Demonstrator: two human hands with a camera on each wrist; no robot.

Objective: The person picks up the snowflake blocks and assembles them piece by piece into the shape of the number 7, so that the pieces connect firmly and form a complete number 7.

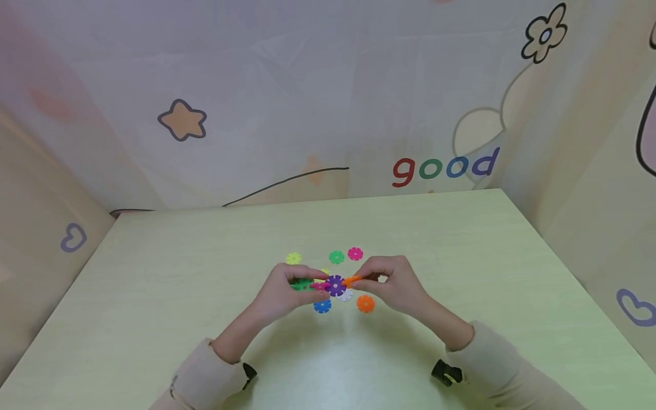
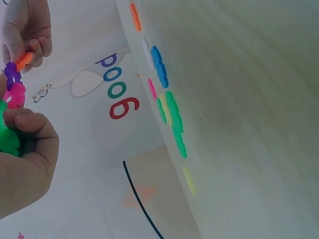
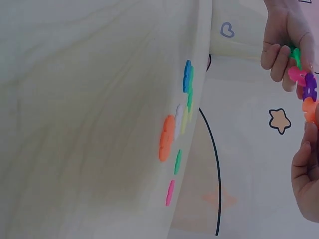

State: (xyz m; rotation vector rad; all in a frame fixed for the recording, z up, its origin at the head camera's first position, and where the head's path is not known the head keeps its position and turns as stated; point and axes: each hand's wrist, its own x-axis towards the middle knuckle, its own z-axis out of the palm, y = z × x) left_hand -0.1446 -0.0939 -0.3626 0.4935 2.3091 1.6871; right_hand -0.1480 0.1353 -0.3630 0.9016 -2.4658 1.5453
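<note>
Raised over the table, my left hand (image 1: 279, 290) grips a short chain of notched plastic snowflake discs. The chain has a green disc (image 2: 9, 142), a pink disc (image 2: 16, 94) and a purple disc (image 1: 335, 286), which faces the head camera. From the other side, my right hand (image 1: 397, 282) pinches an orange disc (image 1: 351, 281) between thumb and fingers, its edge right at the purple disc. Both wrist views show the discs in line between the two hands. The left fingers partly cover the green and pink discs.
Loose discs lie on the pale table (image 1: 205, 245) around and beneath the hands: yellow (image 1: 294, 258), green (image 1: 336, 257), pink (image 1: 355, 253), blue (image 1: 322, 306), white (image 1: 346, 295) and orange (image 1: 365, 304). A printed curtain (image 1: 287, 85) hangs behind the table.
</note>
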